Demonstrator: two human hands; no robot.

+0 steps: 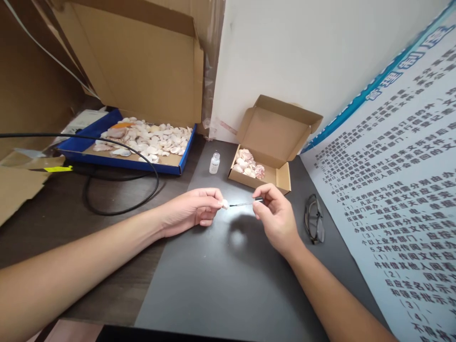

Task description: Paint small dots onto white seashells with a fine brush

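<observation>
Shell (225, 204) sits pinched by the left hand (197, 207), fingertips closed, at its three o'clock; the right hand (276, 213) pinches a brush (243, 204), seemingly touching the shell, whose eleven o'clock has a bottle (214, 164).

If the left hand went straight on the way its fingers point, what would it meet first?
Probably the thin, straight, black-handled applicator held by the right hand; its dark tip lies at the small whitish seashell pinched in the left hand. Whether they touch is unclear.
</observation>
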